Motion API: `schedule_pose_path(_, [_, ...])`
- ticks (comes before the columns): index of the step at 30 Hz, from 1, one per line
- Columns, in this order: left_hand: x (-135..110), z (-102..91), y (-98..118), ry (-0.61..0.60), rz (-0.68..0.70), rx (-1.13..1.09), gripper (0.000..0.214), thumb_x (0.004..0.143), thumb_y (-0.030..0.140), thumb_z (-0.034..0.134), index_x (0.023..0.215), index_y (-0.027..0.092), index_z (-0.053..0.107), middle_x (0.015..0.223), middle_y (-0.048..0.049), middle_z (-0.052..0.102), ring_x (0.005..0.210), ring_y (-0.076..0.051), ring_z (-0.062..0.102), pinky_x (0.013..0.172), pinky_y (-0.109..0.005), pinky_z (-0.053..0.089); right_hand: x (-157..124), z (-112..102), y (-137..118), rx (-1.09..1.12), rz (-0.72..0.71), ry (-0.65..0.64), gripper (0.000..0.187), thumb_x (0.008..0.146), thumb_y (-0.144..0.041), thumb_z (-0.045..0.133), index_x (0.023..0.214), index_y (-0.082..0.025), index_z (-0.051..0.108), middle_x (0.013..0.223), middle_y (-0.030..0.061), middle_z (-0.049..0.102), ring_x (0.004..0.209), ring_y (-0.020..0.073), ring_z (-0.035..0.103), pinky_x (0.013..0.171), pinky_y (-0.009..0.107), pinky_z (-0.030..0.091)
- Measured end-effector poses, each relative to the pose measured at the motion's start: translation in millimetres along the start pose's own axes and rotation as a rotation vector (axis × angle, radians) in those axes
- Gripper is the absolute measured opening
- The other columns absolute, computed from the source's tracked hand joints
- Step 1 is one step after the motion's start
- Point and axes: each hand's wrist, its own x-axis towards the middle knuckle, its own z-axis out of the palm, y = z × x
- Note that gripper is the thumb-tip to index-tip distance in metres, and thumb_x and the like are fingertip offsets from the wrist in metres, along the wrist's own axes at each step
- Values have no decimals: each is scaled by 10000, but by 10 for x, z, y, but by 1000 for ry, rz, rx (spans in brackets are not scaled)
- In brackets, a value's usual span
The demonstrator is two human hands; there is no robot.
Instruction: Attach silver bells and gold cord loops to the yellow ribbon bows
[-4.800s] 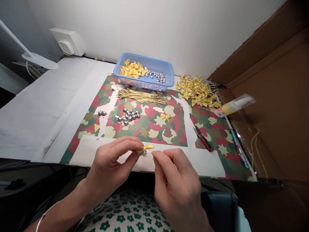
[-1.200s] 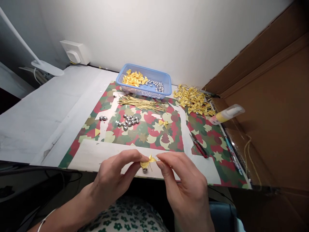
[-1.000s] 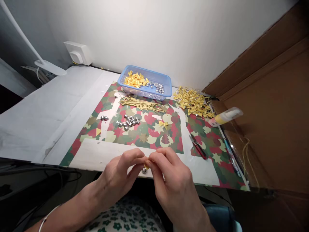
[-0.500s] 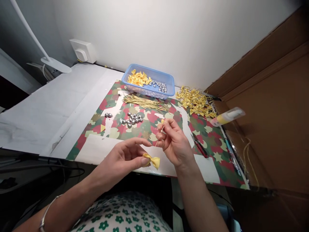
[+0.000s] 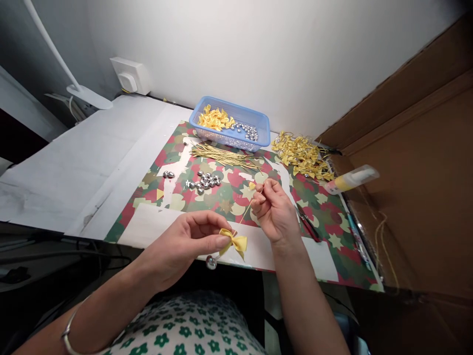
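Note:
Between thumb and fingers, my left hand pinches a yellow ribbon bow over the table's front edge. A shiny silver bell-like bead hangs just below that hand, beside the bow. My right hand, up and to the right, grips the far end of a thin yellow cord, which runs taut down to the bow. Several silver beads lie in a cluster on the camouflage-patterned mat beyond my hands. Behind them rests a bundle of cut yellow cords.
A blue basket at the back holds yellow bows and silver beads. Finished-looking bows with cords are heaped to its right. Red-handled scissors and a glue bottle lie on the right, near a cardboard wall. A lamp stands left.
My right hand has moved up and right, drawing the cord out longer and straight. The bow has turned to show its loops and tails, and the silver bead has come into view below my left hand.

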Motion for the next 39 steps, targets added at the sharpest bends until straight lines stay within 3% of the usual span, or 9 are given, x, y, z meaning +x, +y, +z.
schedule_pose_path(6, [-26,32,42,9,-5,-4,98,810,213,884,851,214,794,807,19,768,732,-74,673,694,-120,516,117,-92,-12,16,-46,80,266,839,-226,830,785,-193,572,752,-58,611,530,10,523,543,84,548])
schedule_pose_path(13, [-16,57,38,25,6,11,108,826,237,873,871,205,780,810,7,788,759,-95,718,730,-146,554,179,-167,-13,-13,-145,114,272,853,-283,824,797,-205,570,756,-63,606,568,28,565,659,156,608])
schedule_pose_path(17, [-7,72,34,44,-3,79,141,822,269,876,838,189,762,783,-9,781,734,-107,718,589,-117,535,200,-176,-35,-55,-215,111,313,831,-326,838,807,-219,545,767,-78,592,579,28,553,677,175,606])
schedule_pose_path(21, [-2,95,35,81,23,88,170,832,272,865,831,167,730,771,-17,747,722,-111,717,487,-87,503,21,-90,-98,-139,-282,64,249,850,-273,805,906,-262,563,746,-97,573,491,26,429,543,150,520])
schedule_pose_path(24, [4,123,46,179,-1,-26,213,841,262,859,849,169,668,807,-9,733,813,-154,779,513,-85,545,-340,-5,-87,-302,-336,-10,146,913,-194,717,969,-283,617,786,-70,607,487,47,416,508,186,469])
schedule_pose_path(25, [5,134,49,210,0,-57,227,846,261,854,860,175,644,825,-1,731,840,-168,790,526,-91,564,-484,16,-62,-497,-414,-47,73,967,-197,636,946,-267,637,829,-47,619,519,53,463,537,200,478])
schedule_pose_path(29, [9,171,35,237,72,-56,228,898,272,807,885,195,592,835,40,694,804,-135,766,634,-175,651,-953,78,106,-1049,-630,-207,230,991,-133,548,1125,-277,668,996,28,655,726,132,625,604,253,516])
schedule_pose_path(35, [43,192,-26,180,165,31,192,940,292,762,898,194,602,884,33,693,751,-87,689,715,-192,625,-1036,155,316,-1273,-867,-156,200,939,-118,654,1113,-215,646,973,61,636,720,152,620,592,267,517])
schedule_pose_path(39, [68,185,-30,231,205,135,195,931,297,766,867,192,615,831,34,662,772,-105,661,719,-198,592,-1010,133,303,-1244,-809,-177,170,970,-94,574,1072,-211,642,960,61,630,746,157,621,618,263,519])
